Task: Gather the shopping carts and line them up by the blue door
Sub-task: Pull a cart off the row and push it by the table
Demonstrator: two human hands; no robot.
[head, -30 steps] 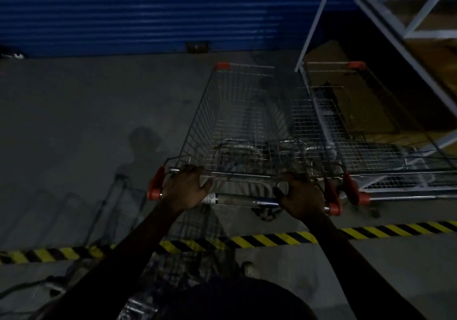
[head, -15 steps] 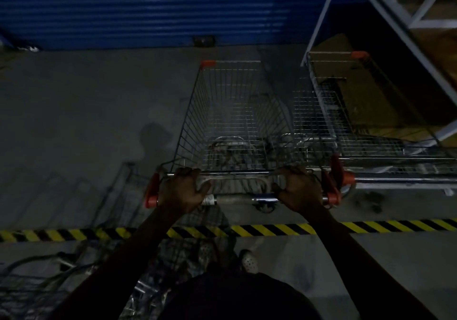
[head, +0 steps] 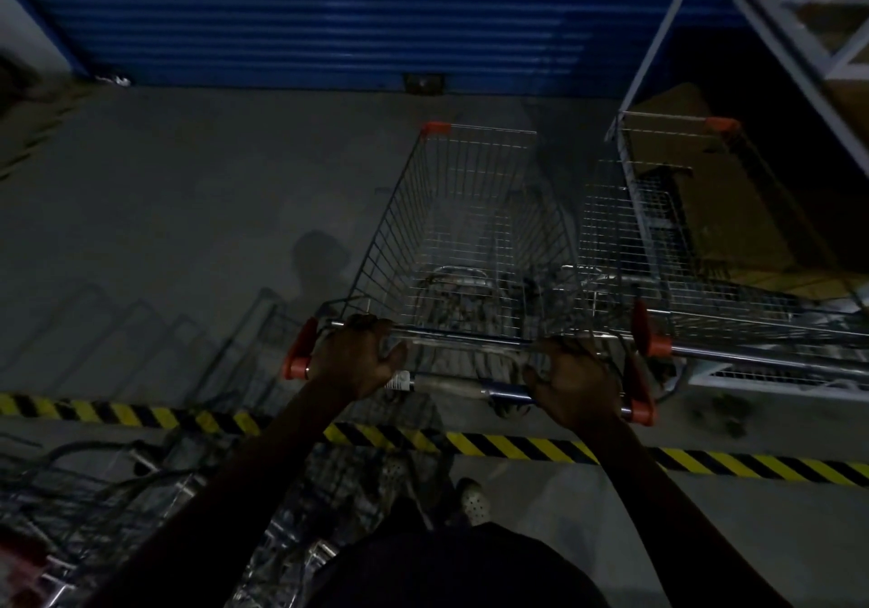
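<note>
**Hands.** Both arms reach forward from the lower edge of the view. The left hand (head: 357,356) grasps the handle bar (head: 451,384) of the cart (head: 399,231) close to its left red end cap. Its fingers are hooked over the upper rail and the thumb points inward. The right hand (head: 576,379) is clenched round the same bar beside the right red end cap, knuckles up.

**Position.** The cart stands on the concrete floor (head: 188,207) just past the yellow-and-black striped tape (head: 541,448). Its nose points at the blue door (head: 329,19), which runs along the floor's far edge, and there is a gap between them. A second cart (head: 729,306) stands just beside it on the right, under a white metal frame (head: 656,40).

**Materials.** Both baskets are thin silver wire mesh, narrowing toward the front, with red plastic corner caps. The handle is a smooth metal tube. The door has ribbed horizontal slats. The floor is dull and grey. Something brown and flat shows through the second cart's mesh. Lighting is poor.
</note>
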